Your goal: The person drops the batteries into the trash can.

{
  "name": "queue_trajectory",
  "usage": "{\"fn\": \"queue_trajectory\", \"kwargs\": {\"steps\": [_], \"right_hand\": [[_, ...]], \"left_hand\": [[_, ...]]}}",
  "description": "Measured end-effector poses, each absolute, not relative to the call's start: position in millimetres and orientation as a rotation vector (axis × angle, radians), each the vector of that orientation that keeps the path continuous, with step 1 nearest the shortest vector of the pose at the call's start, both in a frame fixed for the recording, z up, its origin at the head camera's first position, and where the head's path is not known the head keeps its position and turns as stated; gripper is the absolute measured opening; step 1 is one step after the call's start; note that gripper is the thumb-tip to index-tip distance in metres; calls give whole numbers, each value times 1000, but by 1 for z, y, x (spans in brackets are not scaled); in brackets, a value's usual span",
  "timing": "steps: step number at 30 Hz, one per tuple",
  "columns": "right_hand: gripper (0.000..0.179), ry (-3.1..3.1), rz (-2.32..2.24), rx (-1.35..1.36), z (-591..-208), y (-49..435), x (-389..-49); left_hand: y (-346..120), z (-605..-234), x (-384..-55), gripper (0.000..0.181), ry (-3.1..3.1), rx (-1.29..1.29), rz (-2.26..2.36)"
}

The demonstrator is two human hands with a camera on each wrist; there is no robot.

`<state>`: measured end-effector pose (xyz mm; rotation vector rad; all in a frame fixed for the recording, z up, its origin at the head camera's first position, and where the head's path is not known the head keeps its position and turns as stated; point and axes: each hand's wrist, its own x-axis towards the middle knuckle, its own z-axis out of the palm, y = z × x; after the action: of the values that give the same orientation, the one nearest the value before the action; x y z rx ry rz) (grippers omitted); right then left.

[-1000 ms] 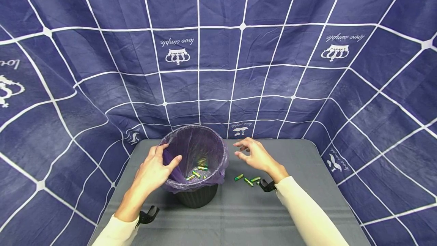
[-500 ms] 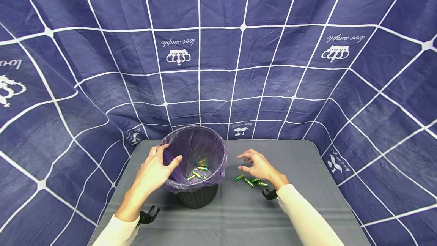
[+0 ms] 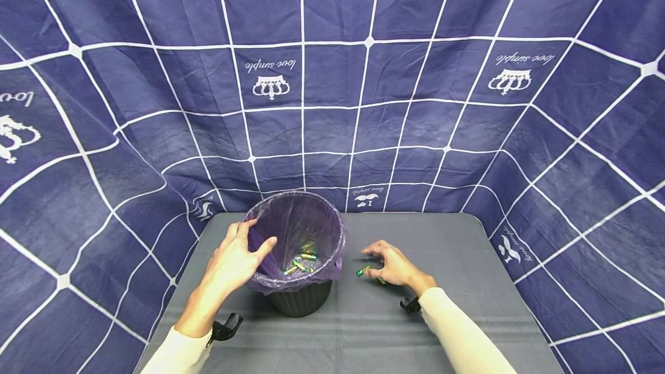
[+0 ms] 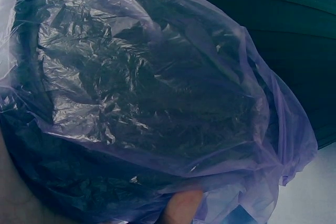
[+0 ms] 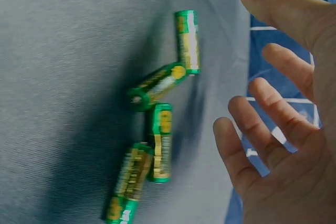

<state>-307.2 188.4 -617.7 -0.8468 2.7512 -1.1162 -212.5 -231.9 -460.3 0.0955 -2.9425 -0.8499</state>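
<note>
Nearer than our left hand [image 3: 234,255] hooked over the bin [image 3: 300,300], our right hand [image 3: 392,264] hangs unfilled, grip spread, above the tabletop [image 3: 441,238], the leftmost battery [image 3: 361,273] beneath its left-edge side, long axis slanting toward the far right corner.

Bin liner [image 4: 105,87]: thin glossy plastic film, crinkled, semi-transp. Bin [image 3: 300,300]: ribbed, looks like matt plastic. 4 batteries [image 5: 161,142]: smooth, shiny, metallic-look wraps. Table cover [image 3: 358,333]: matt cloth, fine-textured w/ creases. Backdrop [image 3: 332,126]: wrinkled cloth, mostly matt.
</note>
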Motion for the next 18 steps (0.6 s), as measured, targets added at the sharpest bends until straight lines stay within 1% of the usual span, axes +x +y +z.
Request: {"fn": "queue_trajectory", "kwargs": {"steps": [4,8,11,18], "right_hand": [[62,2789,-1019,-892,-628,187,-307],[65,2796,-955,-916,-636,183,-306],[62,2792,-913,-925,-641,180,-305],[49,2844,-845,-975,-651,177,-301]], "left_hand": [[-231,-459,-211,92,-2940,95,-856],[-231,-457,-211,91,-2939,94,-858],[-231,-458,-211,91,-2942,98,-857],[-231,-458,-212,94,-2951,103,-845]]}}
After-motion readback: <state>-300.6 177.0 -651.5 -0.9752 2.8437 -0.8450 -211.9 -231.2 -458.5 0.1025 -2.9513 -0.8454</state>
